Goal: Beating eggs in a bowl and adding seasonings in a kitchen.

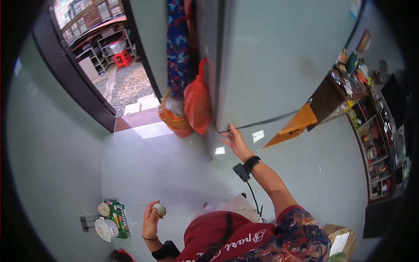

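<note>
My left hand (151, 218) holds a pale egg (159, 209) between thumb and fingers, low at the left, over the tiled floor. My right arm reaches forward, a black watch-like band at its wrist. The fingers of my right hand (236, 141) are spread at the dark seam (262, 123) near the lower corner of a tall, glossy pale panel (271, 65), which looks like a refrigerator door. Fingertips appear to touch the seam; whether they grip its edge is not clear. A burgundy apron (216, 232) covers my front.
An orange-red bag (198, 104) hangs beside the panel, above a basket (176, 124). At left, an open door (75, 75) leads outside. A wooden piece of furniture (294, 122) and a cluttered shelf unit (373, 147) stand right. A white pot (106, 229) and green carton (119, 217) are lower left.
</note>
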